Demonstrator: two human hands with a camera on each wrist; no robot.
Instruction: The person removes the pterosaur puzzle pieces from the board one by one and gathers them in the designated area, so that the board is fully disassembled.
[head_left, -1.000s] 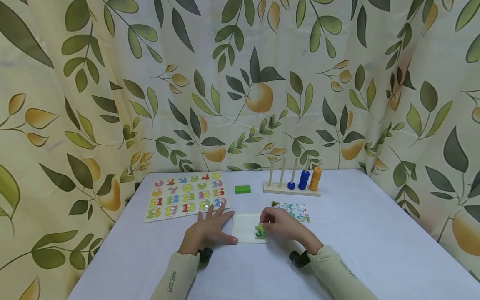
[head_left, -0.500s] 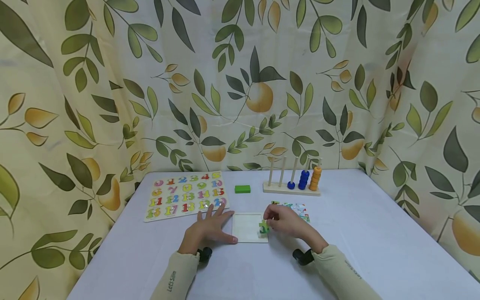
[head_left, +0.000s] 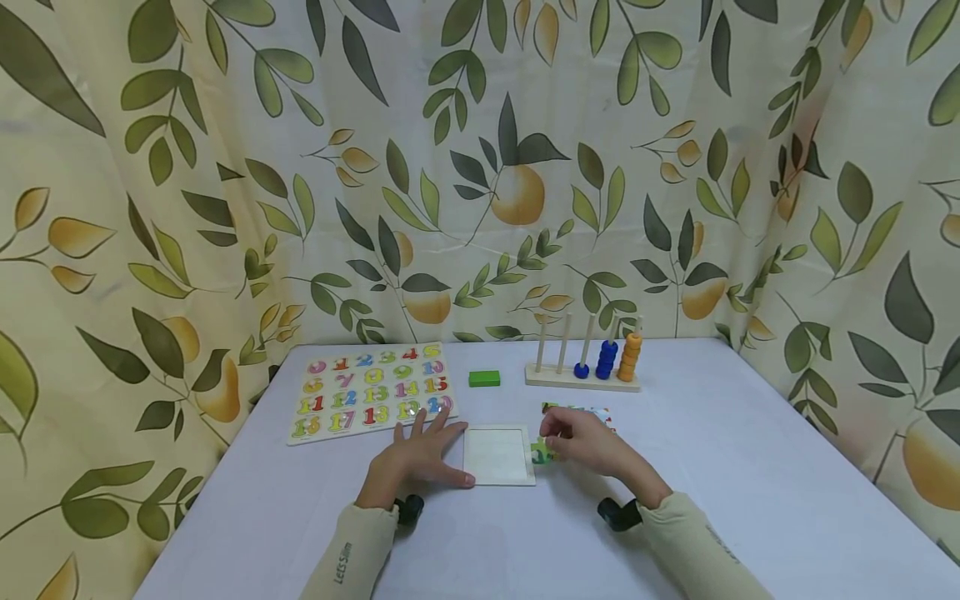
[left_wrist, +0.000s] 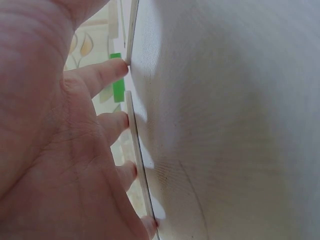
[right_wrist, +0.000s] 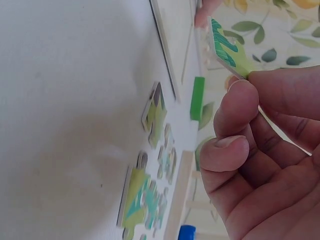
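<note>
White table (head_left: pixel 750 467), right hand (head_left: pixel 592 446) grip pinching puzzle piece (head_left: pixel 542 452) lifted, tilted, left hand (head_left: pixel 420 458) flat beside tray (head_left: pixel 497 455)

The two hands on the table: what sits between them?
In the head view, the pale puzzle tray lies between the left hand and the right hand, which pinches a green puzzle piece.

Bare table (head_left: pixel 750 467) rightward; loose puzzle pieces (head_left: pixel 592 414) just behind hands.

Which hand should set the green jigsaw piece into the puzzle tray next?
Probably the right hand: it already pinches the green jigsaw piece beside the puzzle tray. The left hand lies flat at the tray's left edge, steadying it.
</note>
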